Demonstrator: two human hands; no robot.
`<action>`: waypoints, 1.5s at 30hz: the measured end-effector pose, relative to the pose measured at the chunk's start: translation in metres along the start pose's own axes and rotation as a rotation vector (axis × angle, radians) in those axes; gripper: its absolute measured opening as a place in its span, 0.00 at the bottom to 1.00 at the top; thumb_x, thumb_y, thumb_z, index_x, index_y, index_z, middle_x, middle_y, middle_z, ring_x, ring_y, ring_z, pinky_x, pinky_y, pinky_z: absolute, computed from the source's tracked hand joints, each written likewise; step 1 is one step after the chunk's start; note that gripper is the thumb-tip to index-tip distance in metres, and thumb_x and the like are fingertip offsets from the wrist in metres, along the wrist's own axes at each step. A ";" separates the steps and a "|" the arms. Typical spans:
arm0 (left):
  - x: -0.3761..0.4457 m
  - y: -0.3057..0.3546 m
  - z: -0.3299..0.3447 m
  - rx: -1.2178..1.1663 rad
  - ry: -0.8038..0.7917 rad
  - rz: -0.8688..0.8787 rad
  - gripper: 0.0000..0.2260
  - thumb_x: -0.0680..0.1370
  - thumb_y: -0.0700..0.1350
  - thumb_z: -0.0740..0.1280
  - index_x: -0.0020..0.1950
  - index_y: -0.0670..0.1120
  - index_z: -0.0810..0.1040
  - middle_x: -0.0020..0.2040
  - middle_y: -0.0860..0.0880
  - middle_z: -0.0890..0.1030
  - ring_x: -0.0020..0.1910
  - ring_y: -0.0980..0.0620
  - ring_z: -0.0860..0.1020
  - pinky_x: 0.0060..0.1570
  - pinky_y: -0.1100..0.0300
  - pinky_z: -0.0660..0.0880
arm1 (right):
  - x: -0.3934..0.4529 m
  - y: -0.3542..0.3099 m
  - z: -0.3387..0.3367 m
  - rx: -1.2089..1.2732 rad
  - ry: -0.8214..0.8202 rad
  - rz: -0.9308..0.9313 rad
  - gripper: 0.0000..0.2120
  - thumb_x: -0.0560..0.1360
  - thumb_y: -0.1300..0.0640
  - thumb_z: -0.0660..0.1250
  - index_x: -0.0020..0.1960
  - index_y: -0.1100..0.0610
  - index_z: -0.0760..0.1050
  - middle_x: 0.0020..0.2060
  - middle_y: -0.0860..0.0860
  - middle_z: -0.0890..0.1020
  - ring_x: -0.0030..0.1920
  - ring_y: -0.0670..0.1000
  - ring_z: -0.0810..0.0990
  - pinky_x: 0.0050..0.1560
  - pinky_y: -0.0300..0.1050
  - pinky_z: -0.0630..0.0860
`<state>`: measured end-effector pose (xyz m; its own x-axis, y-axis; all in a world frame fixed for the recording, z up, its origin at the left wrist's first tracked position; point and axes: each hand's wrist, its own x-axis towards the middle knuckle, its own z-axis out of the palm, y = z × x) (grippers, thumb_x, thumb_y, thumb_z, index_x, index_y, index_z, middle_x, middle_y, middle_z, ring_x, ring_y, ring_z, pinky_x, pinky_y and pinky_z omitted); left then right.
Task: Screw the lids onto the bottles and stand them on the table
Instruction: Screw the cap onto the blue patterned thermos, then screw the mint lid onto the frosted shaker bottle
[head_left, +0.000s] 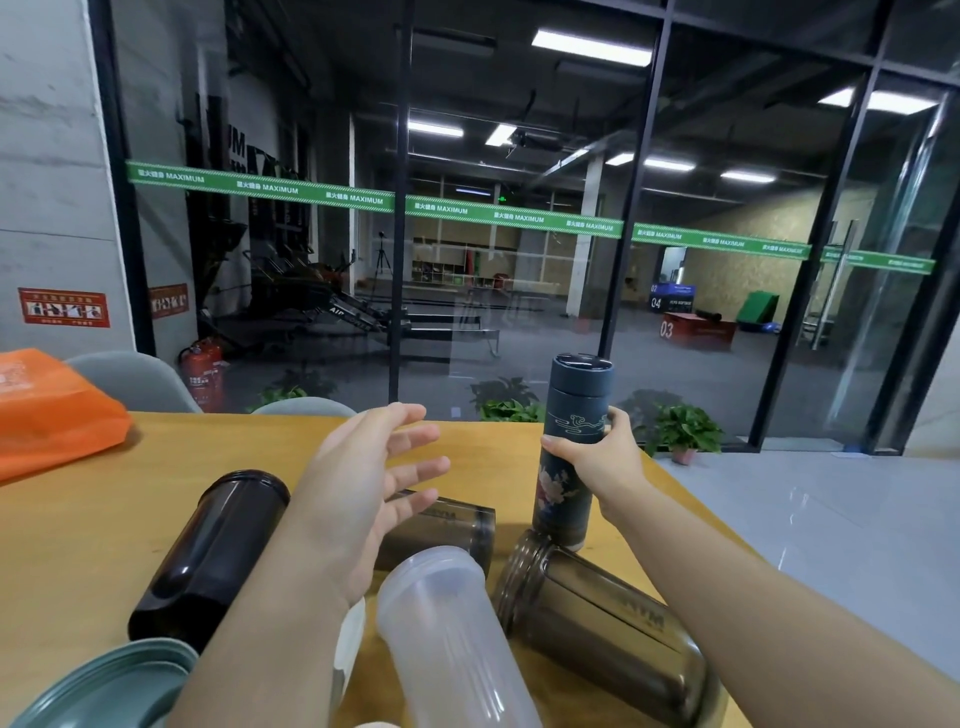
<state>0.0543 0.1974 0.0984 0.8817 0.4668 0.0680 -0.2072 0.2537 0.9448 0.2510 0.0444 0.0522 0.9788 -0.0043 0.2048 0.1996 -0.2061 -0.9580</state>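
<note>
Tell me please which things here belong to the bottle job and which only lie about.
Job: dark blue flask in right hand; black bottle; clear bottle; two smoky bottles; green bottle.
Lying about: orange bag; chairs.

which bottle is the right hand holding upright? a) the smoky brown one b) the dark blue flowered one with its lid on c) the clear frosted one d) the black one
b: the right hand grips the dark blue flowered bottle, lid on and upright on the table, while the other bottles lie on their sides.

2 bare forearms, no sleeves, 2 hands (363, 483).
</note>
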 end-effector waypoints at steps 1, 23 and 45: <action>0.000 0.000 0.000 0.002 -0.002 0.001 0.11 0.80 0.45 0.60 0.59 0.44 0.76 0.55 0.43 0.81 0.52 0.41 0.81 0.51 0.48 0.77 | 0.000 0.001 0.001 -0.002 0.000 0.004 0.40 0.66 0.58 0.78 0.71 0.54 0.60 0.65 0.54 0.73 0.64 0.57 0.73 0.64 0.58 0.72; 0.002 -0.005 -0.001 0.018 -0.018 0.008 0.11 0.80 0.47 0.60 0.58 0.44 0.77 0.53 0.44 0.82 0.50 0.43 0.81 0.50 0.50 0.77 | -0.003 0.013 0.000 -0.011 0.002 0.035 0.38 0.68 0.55 0.77 0.71 0.56 0.61 0.66 0.54 0.73 0.66 0.56 0.72 0.64 0.56 0.72; -0.010 0.010 -0.027 0.257 0.140 0.221 0.05 0.80 0.46 0.61 0.49 0.50 0.76 0.52 0.48 0.81 0.49 0.46 0.81 0.46 0.53 0.76 | -0.117 -0.029 -0.024 -0.339 -0.251 -0.307 0.36 0.71 0.46 0.72 0.72 0.51 0.58 0.55 0.47 0.72 0.53 0.46 0.75 0.50 0.39 0.75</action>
<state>0.0319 0.2181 0.0990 0.7572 0.6027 0.2518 -0.2572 -0.0792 0.9631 0.1295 0.0269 0.0606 0.8666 0.3323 0.3721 0.4939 -0.4660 -0.7341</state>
